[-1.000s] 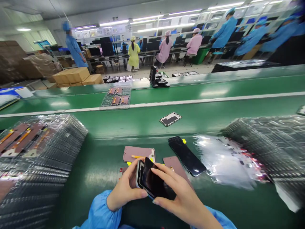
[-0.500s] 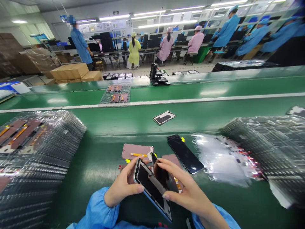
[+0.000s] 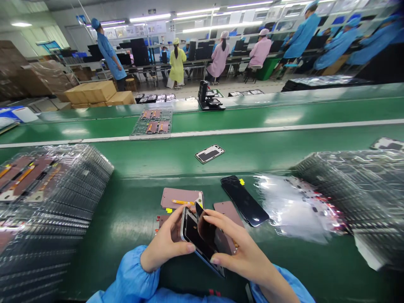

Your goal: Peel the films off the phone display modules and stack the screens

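Note:
My left hand is closed round the upper left side of a phone body with a silver-blue edge, its thumb along the near side. My right hand grips a thin, dark, glossy phone screen by its edges. That screen is tilted over the open face of the phone body, close above it; whether they touch along the lower part is hidden by my right fingers. Just beyond my hands lie a pinkish-brown screen panel with an orange flex strip, and another panel. A black screen with a yellow tab rests to their right.
Tall stacks of clear plastic trays stand at left and right. Clear film sheets lie beside the right stack. A phone plate and a tray of panels sit on the green belt. Co-workers sit or stand beyond.
My right hand has brought the screen left and nearer over the phone body, covering more of its inside. The phone plate on the belt has shifted left.

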Demonstrator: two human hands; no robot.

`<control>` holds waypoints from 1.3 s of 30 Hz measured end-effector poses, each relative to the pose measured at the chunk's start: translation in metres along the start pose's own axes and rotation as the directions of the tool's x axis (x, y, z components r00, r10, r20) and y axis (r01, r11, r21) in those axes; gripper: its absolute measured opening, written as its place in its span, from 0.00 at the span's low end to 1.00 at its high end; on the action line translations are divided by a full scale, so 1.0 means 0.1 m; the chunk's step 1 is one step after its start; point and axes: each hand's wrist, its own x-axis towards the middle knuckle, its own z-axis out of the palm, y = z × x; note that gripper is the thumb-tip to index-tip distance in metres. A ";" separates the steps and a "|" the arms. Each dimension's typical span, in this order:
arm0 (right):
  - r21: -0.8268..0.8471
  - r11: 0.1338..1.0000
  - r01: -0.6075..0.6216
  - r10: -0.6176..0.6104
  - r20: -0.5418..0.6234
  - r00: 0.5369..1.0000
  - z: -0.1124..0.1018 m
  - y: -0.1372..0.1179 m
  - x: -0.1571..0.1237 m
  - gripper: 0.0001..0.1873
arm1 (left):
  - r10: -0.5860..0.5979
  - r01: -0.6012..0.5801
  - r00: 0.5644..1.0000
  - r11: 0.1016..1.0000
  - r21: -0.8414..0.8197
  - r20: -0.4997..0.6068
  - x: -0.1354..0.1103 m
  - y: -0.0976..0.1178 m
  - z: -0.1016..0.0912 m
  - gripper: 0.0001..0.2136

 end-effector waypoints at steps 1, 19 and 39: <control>-0.004 1.000 -0.001 0.001 -0.007 1.000 -0.01 0.01 0.00 0.36 | -0.001 0.001 1.000 1.000 -0.002 -0.002 0.00 0.00 0.00 0.37; -0.049 0.999 0.004 -0.004 0.009 1.000 -0.09 0.03 0.01 0.36 | -0.022 0.022 0.999 0.999 -0.026 -0.024 0.00 0.07 0.06 0.37; -0.116 0.991 -0.070 0.078 0.068 0.995 0.13 -0.11 0.01 0.36 | -0.008 0.007 0.999 0.999 -0.035 -0.036 0.00 -0.08 0.05 0.43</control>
